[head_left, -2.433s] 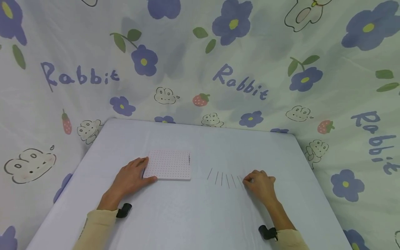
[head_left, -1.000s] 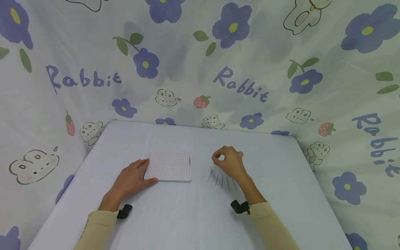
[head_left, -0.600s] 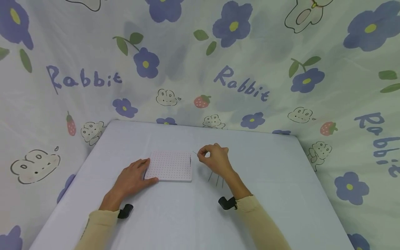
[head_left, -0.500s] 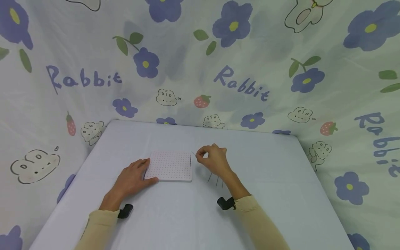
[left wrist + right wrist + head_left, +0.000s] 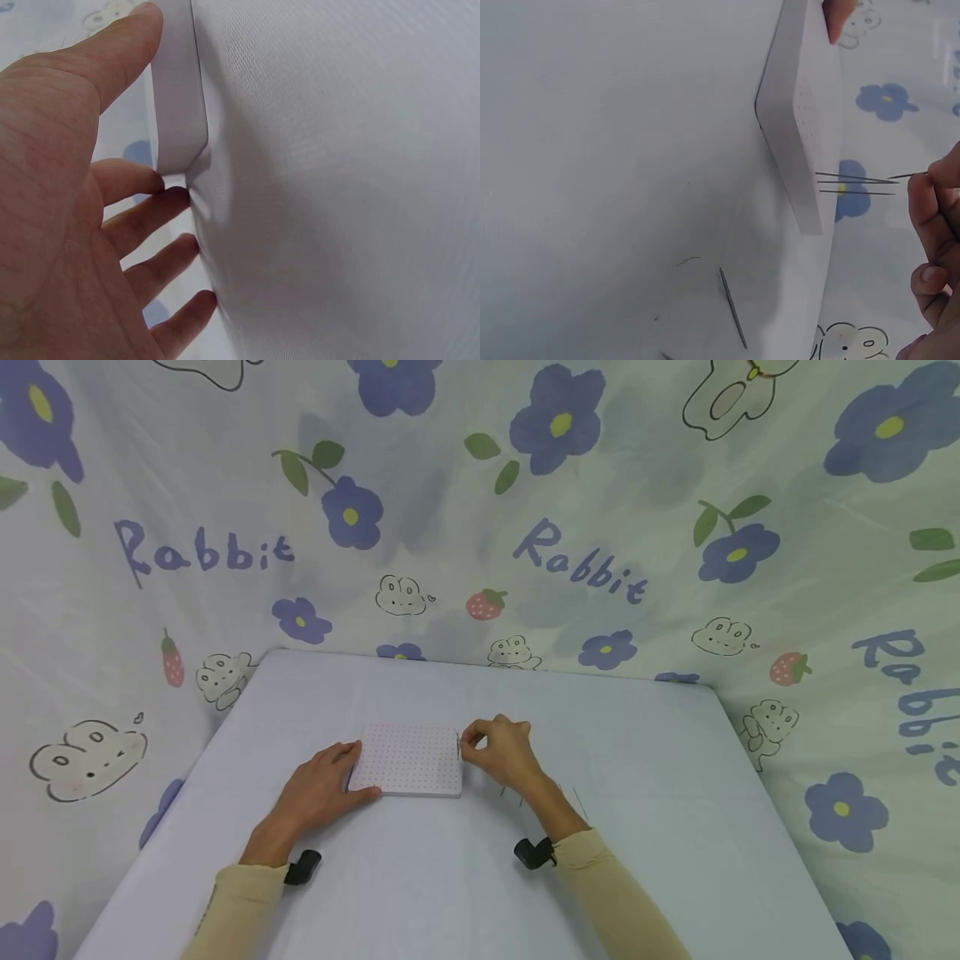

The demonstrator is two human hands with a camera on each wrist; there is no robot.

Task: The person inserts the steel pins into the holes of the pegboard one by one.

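Observation:
A flat white board (image 5: 405, 760) with rows of small dots lies on the table. My left hand (image 5: 318, 789) rests at its left near corner, thumb along the near edge and fingers spread down the left side. In the left wrist view, the thumb (image 5: 124, 56) presses the board's side while the other fingertips touch the white cloth. My right hand (image 5: 506, 752) pinches a thin dark needle (image 5: 904, 176) between thumb and forefinger at the board's right edge. Right beside it, several similar needles (image 5: 859, 193) stand upright in the board.
Loose needles (image 5: 581, 803) lie on the white tablecloth (image 5: 420, 877) right of the board, some covered by my right forearm. One loose needle (image 5: 733, 307) shows close up in the right wrist view. A patterned curtain (image 5: 442, 527) hangs behind the table.
My right hand has moved from the right end of the loose needle row, leftwards with a pinched needle, to the board's right edge. My left hand has stayed at the board's corner.

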